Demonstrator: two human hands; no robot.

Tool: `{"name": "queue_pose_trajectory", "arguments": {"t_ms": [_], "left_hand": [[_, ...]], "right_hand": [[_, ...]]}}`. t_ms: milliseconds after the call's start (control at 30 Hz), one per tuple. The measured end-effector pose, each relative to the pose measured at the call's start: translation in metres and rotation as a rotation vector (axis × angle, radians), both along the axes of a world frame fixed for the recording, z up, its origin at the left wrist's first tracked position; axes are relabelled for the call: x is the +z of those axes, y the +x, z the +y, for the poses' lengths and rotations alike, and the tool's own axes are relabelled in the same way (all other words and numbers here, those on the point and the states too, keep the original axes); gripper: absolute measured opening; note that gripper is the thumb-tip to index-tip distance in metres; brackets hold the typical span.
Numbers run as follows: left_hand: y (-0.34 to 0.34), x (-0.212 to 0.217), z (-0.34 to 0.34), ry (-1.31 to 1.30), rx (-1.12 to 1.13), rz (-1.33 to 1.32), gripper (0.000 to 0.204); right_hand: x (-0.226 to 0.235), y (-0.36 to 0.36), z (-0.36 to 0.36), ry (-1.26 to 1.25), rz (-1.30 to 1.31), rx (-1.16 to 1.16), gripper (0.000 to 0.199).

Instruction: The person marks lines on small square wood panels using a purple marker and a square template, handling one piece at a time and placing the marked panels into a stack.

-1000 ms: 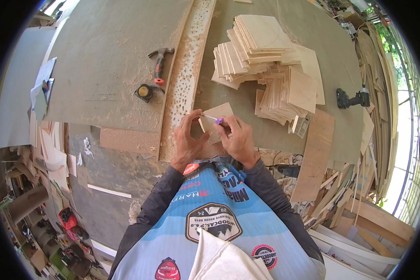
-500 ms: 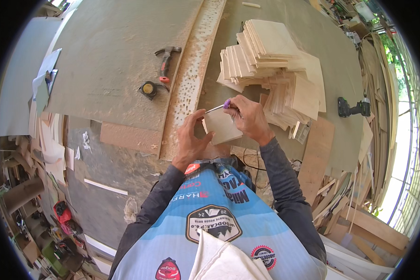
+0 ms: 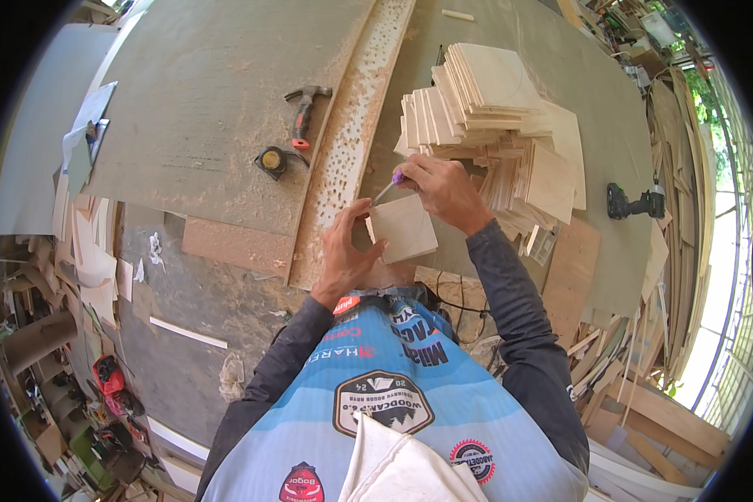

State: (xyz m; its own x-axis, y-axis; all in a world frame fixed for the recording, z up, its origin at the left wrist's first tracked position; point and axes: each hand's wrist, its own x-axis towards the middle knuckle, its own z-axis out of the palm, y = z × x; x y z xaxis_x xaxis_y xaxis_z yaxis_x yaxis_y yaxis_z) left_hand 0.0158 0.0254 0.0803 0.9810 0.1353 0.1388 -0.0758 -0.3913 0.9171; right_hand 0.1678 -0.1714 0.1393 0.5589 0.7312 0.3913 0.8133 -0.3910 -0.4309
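My left hand [image 3: 345, 255] pins a small square wooden tile [image 3: 403, 227] flat on the desk [image 3: 226, 92], just below the middle of the frame, fingers curled over its left edge, thumb alongside. My right hand [image 3: 443, 188] is clenched around a thin pen [image 3: 386, 189] with a purple cap, the tip angled down toward the tile's upper left corner; whether the tip touches the wood, I can't tell.

Right above my right hand, a big stack of wooden tiles [image 3: 485, 100] leans and fans out in the upper middle of the frame, with more loose tiles spilling to the right of my wrist. The tile I hold lies just beside that heap, at its lower left.

Left of my hands a long pale strip [image 3: 351, 125] dotted with holes runs up toward the top of the frame. Beyond it, in the upper left, a hammer [image 3: 303, 113] with a red grip lies on the grey sheet, and a tape measure [image 3: 271, 161] sits just below it. Far right, well apart from my hands, a dark cordless drill [image 3: 632, 202] rests on its side. Offcuts and boards crowd the right and left edges of the frame.
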Motion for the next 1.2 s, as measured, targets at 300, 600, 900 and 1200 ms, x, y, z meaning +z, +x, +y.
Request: {"name": "queue_pose_trajectory", "arguments": {"t_ms": [300, 600, 900, 1200], "left_hand": [[0.000, 0.018, -0.011, 0.212, -0.114, 0.010, 0.109], [0.028, 0.066, -0.011, 0.249, -0.170, -0.053, 0.105], [0.128, 0.162, -0.110, 0.211, -0.408, -0.353, 0.108], [0.082, 0.093, -0.104, 0.143, -0.135, -0.196, 0.099]], "right_hand": [[0.037, -0.050, -0.033, 0.192, 0.071, -0.233, 0.016], [0.003, -0.169, -0.083, 0.820, 0.304, -0.875, 0.018], [0.010, -0.196, -0.103, 1.299, 0.232, -1.006, 0.023], [0.011, -0.194, -0.142, 1.326, 0.393, -0.940, 0.025]]}}
